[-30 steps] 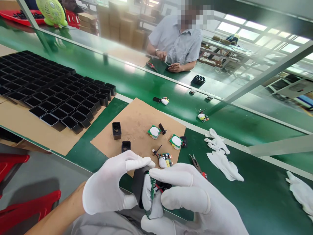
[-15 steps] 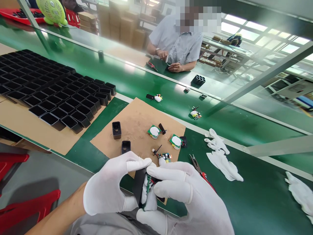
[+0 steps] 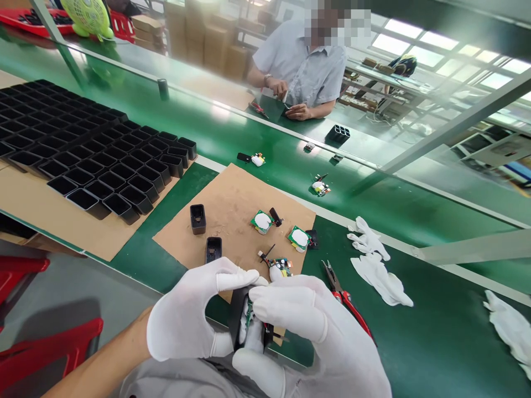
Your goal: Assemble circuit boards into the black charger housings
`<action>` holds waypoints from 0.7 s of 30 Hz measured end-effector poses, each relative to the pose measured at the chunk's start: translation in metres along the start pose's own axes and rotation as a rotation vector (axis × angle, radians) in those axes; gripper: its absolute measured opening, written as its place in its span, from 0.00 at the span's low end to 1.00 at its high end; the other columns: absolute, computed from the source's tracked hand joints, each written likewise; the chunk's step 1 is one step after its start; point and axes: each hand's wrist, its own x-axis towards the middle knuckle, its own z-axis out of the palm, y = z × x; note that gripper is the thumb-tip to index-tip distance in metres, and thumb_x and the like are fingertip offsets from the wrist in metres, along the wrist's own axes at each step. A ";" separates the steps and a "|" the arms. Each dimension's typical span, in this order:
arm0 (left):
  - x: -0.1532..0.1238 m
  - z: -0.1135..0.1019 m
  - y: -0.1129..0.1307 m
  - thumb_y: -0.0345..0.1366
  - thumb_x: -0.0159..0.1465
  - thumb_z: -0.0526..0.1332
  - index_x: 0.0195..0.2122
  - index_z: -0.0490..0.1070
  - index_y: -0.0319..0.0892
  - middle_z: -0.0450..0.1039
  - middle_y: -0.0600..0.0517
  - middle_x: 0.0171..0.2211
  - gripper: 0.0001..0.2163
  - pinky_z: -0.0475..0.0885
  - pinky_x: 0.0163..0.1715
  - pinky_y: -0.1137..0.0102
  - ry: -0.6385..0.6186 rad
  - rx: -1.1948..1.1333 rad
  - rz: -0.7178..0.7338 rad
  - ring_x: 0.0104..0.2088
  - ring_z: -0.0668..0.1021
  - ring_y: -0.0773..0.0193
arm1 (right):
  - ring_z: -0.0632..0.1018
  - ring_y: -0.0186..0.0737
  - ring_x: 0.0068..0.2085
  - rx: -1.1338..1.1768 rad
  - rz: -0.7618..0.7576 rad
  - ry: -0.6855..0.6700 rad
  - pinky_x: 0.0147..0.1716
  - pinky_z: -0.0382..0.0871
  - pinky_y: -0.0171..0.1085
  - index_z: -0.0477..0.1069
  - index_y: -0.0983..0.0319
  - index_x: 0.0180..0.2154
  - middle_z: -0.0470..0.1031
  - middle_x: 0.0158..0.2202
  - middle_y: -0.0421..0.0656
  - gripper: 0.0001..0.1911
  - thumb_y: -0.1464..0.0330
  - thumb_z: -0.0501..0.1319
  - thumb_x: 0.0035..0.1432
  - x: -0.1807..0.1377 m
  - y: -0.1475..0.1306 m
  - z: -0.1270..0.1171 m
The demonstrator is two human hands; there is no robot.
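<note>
A: What do the two hands do?

B: The left hand in a white glove (image 3: 194, 320) is curled closed around a black plastic housing (image 3: 237, 318) and grips it from the left side. The right hand in a white glove (image 3: 315, 337) is also closed; its fingers press a small green circuit board with a white part (image 3: 250, 326) against the open side of the housing. Both are held above the near edge of the green workbench (image 3: 435, 342).

A: What lies on the bench?

B: A brown cardboard sheet (image 3: 232, 204) lies in the middle. On it are two loose black housings (image 3: 198, 219), and three more circuit boards (image 3: 262, 221) near its right edge. Red-handled pliers (image 3: 346, 301) lie just beside that edge, and spare white gloves (image 3: 375, 265) lie further right.

A: And containers?

B: At the left end, many open black housings (image 3: 95, 160) stand in rows on another cardboard; each one I can see into looks empty. Behind runs a green conveyor belt (image 3: 257, 138) with small boards on it, and a person in a grey shirt (image 3: 302, 66) works at the far side.
</note>
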 end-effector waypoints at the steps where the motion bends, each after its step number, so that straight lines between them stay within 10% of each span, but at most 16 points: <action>1: 0.000 0.000 -0.001 0.22 0.52 0.69 0.63 0.72 0.51 0.83 0.53 0.50 0.36 0.82 0.50 0.69 -0.003 -0.009 -0.004 0.47 0.86 0.58 | 0.86 0.41 0.34 0.003 0.022 0.000 0.34 0.84 0.38 0.75 0.47 0.52 0.84 0.37 0.35 0.21 0.65 0.76 0.59 0.000 -0.003 0.002; 9: -0.002 0.000 -0.011 0.24 0.53 0.72 0.64 0.72 0.54 0.81 0.51 0.50 0.37 0.81 0.49 0.67 0.030 -0.022 -0.010 0.47 0.85 0.58 | 0.86 0.52 0.48 0.079 0.060 0.037 0.44 0.85 0.45 0.68 0.49 0.64 0.83 0.49 0.45 0.42 0.66 0.80 0.51 -0.009 0.000 0.002; 21: -0.002 -0.002 -0.015 0.24 0.54 0.74 0.63 0.73 0.52 0.81 0.48 0.50 0.35 0.82 0.49 0.66 0.021 0.009 0.026 0.47 0.86 0.56 | 0.81 0.45 0.55 0.098 0.063 -0.089 0.53 0.80 0.42 0.69 0.51 0.62 0.77 0.55 0.44 0.34 0.68 0.77 0.58 -0.010 0.004 0.003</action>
